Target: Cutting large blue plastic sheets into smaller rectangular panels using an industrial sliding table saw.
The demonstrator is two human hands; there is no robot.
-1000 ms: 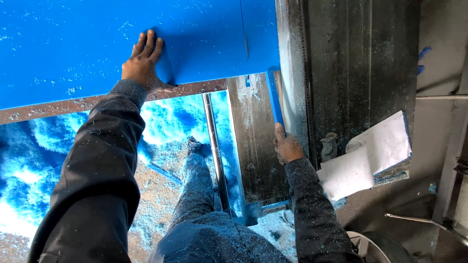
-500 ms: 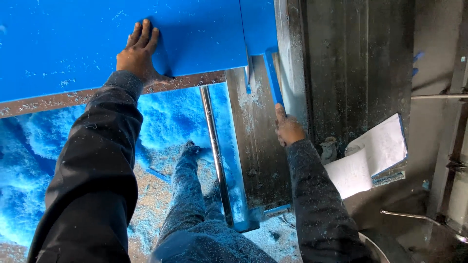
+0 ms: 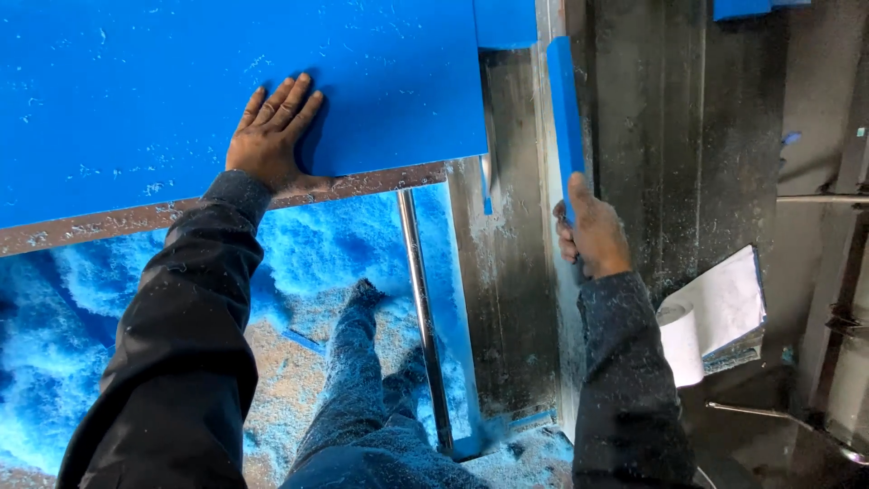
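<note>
A large blue panel (image 3: 163, 81) lies flat on a saw table, its near edge along a dusty metal rail (image 3: 136, 217). My left hand (image 3: 270, 136) presses flat on the panel near that edge, fingers spread. My right hand (image 3: 593, 231) is closed around the near end of a narrow blue offcut strip (image 3: 563, 113), which stands on edge along the metal fence (image 3: 546, 136) to the right of the panel. A cut gap with a smaller blue piece (image 3: 505, 23) shows at the panel's right end.
Blue sawdust (image 3: 54, 362) is heaped on the floor under the table, around my dusty legs (image 3: 358, 380). A steel rod (image 3: 421, 308) runs toward me. White papers (image 3: 720, 312) lie on the dark machine bed (image 3: 706, 136) at the right.
The panel and both hands have shifted forward along the table. My right hand has slid along the fence with the blue strip; my left hand stays flat on the panel.
</note>
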